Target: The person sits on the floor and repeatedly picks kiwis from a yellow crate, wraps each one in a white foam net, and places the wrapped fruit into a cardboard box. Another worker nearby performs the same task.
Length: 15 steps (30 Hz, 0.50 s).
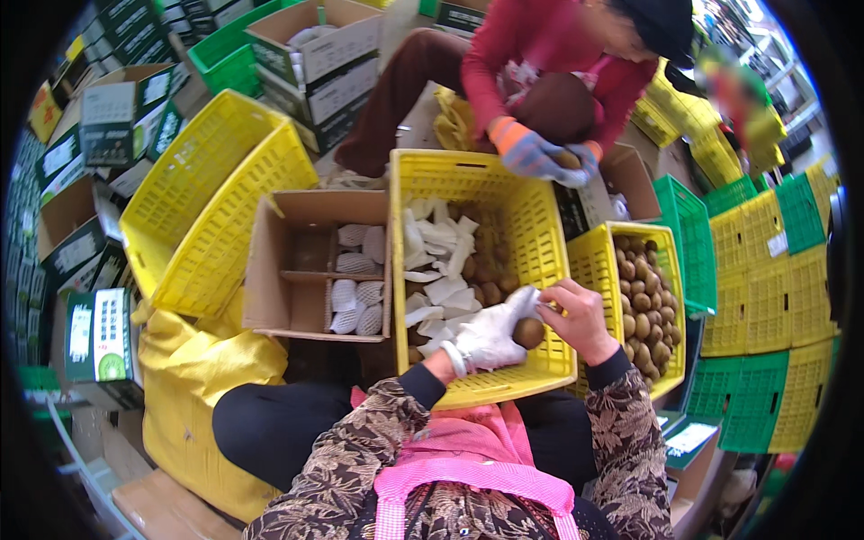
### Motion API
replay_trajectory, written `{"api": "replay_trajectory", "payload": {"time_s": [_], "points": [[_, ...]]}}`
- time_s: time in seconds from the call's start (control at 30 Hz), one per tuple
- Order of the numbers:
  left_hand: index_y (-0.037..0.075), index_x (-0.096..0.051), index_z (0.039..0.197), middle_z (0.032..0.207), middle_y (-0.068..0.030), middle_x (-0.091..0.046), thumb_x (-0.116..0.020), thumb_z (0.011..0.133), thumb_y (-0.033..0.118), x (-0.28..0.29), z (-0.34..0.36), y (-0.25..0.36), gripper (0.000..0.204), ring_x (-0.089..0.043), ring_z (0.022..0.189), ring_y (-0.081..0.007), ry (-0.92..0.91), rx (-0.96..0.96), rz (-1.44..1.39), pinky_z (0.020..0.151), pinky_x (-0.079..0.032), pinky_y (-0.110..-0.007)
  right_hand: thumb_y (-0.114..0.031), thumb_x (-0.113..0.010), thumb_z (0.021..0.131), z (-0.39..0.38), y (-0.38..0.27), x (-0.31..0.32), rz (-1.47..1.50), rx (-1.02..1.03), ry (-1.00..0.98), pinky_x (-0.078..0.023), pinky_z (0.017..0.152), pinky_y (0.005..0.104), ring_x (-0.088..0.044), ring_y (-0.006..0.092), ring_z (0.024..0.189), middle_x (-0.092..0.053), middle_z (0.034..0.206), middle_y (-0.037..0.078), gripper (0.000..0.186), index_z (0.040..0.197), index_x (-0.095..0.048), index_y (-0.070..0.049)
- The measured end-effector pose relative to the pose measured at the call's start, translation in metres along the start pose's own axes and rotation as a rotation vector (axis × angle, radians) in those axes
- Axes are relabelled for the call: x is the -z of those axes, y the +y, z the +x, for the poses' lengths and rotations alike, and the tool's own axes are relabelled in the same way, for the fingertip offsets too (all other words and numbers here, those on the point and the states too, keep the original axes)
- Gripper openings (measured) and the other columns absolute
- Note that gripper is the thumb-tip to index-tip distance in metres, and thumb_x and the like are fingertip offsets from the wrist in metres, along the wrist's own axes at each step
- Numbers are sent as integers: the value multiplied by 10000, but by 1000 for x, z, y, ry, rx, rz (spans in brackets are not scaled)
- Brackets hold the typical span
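Observation:
A brown kiwifruit rests in the grip of my left hand, which wears a white glove. My bare right hand is closed in a pinch beside it, its fingertips against something white; whether that is the glove's tip or a foam sleeve I cannot tell. Both hands are over the near right part of a yellow crate. Flattened white foam sleeves fill the crate's left side, with loose kiwifruit beside them. Left of the crate, a divided cardboard box holds several foam-wrapped pieces.
Opposite me sits a person whose gloved hands hold a brown fruit. A second yellow crate, heaped with kiwifruit, stands right of mine. At left are a tilted yellow crate and a yellow sack. Stacked crates line the right.

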<state>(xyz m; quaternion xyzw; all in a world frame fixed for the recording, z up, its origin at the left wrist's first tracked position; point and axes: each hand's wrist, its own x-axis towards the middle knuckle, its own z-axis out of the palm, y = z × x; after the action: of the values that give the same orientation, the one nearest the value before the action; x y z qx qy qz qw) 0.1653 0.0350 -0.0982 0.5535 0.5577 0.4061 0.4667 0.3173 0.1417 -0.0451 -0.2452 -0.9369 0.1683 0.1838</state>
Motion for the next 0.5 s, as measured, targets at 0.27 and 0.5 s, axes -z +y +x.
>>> {"api": "replay_trajectory", "payload": {"time_s": [0.27, 0.5], "points": [[13, -201, 1464, 1374, -227, -458, -734, 632, 112, 21, 7, -8, 993, -491, 1238, -338, -24, -86, -123, 1010, -416, -356, -68, -735, 795, 3, 7, 16, 792, -601, -565, -509, 645, 228, -603, 81, 759, -636, 1040, 64, 475, 1215, -537, 32], [-20, -183, 1468, 1450, -205, -377, -791, 707, 154, 36, 3, -4, 990, -410, 1324, -272, -135, -77, -110, 1058, -368, -329, -211, -831, 713, -5, -10, -10, 674, -505, -483, -530, 651, 268, -633, 124, 729, -669, 920, 69, 587, 1201, -568, -16]]}}
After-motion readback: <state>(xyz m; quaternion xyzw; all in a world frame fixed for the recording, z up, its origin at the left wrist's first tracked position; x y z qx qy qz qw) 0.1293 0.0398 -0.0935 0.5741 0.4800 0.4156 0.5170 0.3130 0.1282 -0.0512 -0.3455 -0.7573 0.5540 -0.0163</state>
